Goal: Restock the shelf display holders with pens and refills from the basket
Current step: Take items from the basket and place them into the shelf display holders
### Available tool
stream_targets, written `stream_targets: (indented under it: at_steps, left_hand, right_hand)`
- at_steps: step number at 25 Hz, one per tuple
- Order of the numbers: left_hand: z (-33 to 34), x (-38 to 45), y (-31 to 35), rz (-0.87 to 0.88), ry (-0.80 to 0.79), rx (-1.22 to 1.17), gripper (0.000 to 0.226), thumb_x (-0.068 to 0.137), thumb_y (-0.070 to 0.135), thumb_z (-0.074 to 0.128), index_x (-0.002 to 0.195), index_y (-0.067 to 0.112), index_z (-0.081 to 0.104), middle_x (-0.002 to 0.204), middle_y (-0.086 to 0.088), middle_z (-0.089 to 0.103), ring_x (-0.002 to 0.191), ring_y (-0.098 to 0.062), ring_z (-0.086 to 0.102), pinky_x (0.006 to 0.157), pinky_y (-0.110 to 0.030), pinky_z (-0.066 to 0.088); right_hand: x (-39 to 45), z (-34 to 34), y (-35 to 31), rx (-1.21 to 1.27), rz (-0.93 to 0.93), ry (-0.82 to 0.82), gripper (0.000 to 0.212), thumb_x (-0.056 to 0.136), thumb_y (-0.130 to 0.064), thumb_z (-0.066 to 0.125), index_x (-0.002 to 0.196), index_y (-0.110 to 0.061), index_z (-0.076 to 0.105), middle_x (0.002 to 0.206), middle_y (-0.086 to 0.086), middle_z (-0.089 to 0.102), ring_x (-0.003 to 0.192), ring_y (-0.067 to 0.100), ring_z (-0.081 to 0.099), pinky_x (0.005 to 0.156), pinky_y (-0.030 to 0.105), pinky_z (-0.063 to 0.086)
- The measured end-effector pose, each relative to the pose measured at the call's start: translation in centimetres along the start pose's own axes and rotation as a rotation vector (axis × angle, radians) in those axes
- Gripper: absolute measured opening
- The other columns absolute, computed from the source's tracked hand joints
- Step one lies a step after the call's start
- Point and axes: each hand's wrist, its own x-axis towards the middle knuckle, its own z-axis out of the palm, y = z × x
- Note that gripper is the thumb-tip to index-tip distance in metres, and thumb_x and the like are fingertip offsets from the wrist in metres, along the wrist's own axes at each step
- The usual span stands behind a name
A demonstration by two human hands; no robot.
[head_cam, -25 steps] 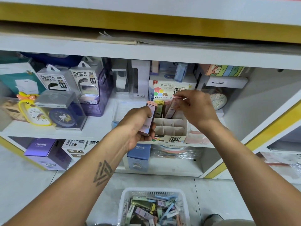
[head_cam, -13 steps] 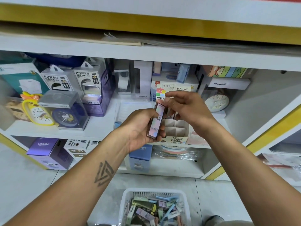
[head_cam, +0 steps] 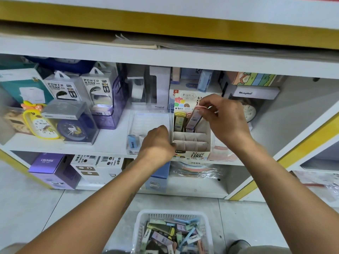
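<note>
White shelf [head_cam: 102, 143]: left hand [head_cam: 156, 143] grips display holder [head_cam: 190, 142] at its 9 o'clock edge, apparently steadying it, while right hand [head_cam: 224, 120] pinches pink refill case [head_cam: 193, 119], lowering it into a back slot.

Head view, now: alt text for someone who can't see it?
The right hand pinches a pink-capped refill case, tilted into a back slot of the cardboard holder on the shelf, beside a yellow case. The left hand grips the holder's left side. Below on the floor, a white basket holds more cases.
</note>
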Motion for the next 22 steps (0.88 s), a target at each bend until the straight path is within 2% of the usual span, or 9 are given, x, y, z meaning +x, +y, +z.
stream_targets:
  at_steps: [3,6,9,12,16,18,20,22]
  left_hand:
    - [1.1,0.3,0.0,0.009,-0.015,0.018,0.024,0.09,0.022,0.066,0.111,0.01,0.062,0.106,-0.01,0.067,0.094,-0.028,0.063,0.074,-0.031,0.049]
    - [1.6,0.7,-0.1,0.017,-0.016,0.027,0.01,0.09,0.013,0.063,0.099,0.009,0.063,0.097,-0.01,0.065,0.085,-0.027,0.06,0.067,-0.03,0.044]
    - [1.7,0.8,-0.1,0.01,-0.008,0.047,0.006,0.087,0.006,0.062,0.091,0.01,0.061,0.094,-0.009,0.064,0.08,-0.026,0.058,0.063,-0.03,0.043]
    - [1.4,0.5,0.1,0.025,0.006,0.024,0.012,0.087,0.011,0.065,0.099,0.011,0.062,0.093,-0.006,0.063,0.081,-0.025,0.06,0.064,-0.03,0.044]
    - [0.8,-1.1,-0.2,0.102,0.059,0.0,0.018,0.085,0.02,0.064,0.1,0.016,0.056,0.089,0.0,0.06,0.08,-0.023,0.061,0.065,-0.034,0.051]
    - [1.1,-2.5,-0.9,0.144,0.002,0.025,0.016,0.082,0.019,0.063,0.097,0.017,0.059,0.091,-0.002,0.063,0.083,-0.025,0.062,0.071,-0.037,0.055]
    - [1.9,-4.2,-2.0,0.158,-0.12,0.073,0.016,0.08,0.017,0.063,0.096,0.015,0.063,0.093,-0.004,0.066,0.087,-0.025,0.063,0.075,-0.038,0.056]
    - [3.3,-6.2,-3.7,0.176,-0.281,0.15,0.013,0.078,0.012,0.063,0.091,0.011,0.066,0.089,-0.007,0.068,0.085,-0.025,0.065,0.075,-0.04,0.057]
  right_hand:
    - [-0.2,0.7,0.5,-0.045,-0.065,-0.017,0.015,0.093,-0.026,0.069,0.1,-0.013,0.071,0.087,0.003,0.074,0.077,0.022,0.067,0.072,0.036,0.056]
    - [-0.3,1.5,1.0,-0.076,-0.103,-0.068,0.014,0.093,-0.023,0.069,0.098,-0.011,0.073,0.087,0.006,0.075,0.077,0.025,0.067,0.072,0.039,0.055]
    - [-0.5,2.0,1.4,-0.177,-0.155,-0.119,0.016,0.094,-0.006,0.061,0.099,-0.007,0.077,0.097,0.01,0.073,0.088,0.029,0.067,0.08,0.042,0.055]
    - [-0.6,1.9,1.1,-0.195,-0.134,-0.102,0.022,0.093,-0.002,0.057,0.102,-0.008,0.076,0.103,0.01,0.072,0.092,0.031,0.066,0.081,0.043,0.056]
    - [-2.0,1.5,-0.8,-0.125,-0.072,-0.119,0.025,0.093,-0.007,0.056,0.105,-0.015,0.077,0.107,0.001,0.075,0.093,0.021,0.067,0.086,0.035,0.054]
    - [-4.0,1.6,-2.0,-0.059,0.006,-0.186,0.026,0.091,-0.009,0.056,0.101,-0.019,0.077,0.102,-0.003,0.075,0.087,0.016,0.066,0.082,0.03,0.053]
    - [-7.2,2.5,-2.5,-0.074,0.072,-0.332,0.026,0.086,-0.009,0.057,0.097,-0.02,0.078,0.098,-0.002,0.075,0.082,0.014,0.063,0.078,0.024,0.05]
    - [-11.5,4.2,-2.1,-0.146,0.1,-0.56,0.025,0.083,-0.009,0.057,0.094,-0.018,0.077,0.098,0.004,0.075,0.087,0.021,0.065,0.081,0.03,0.054]
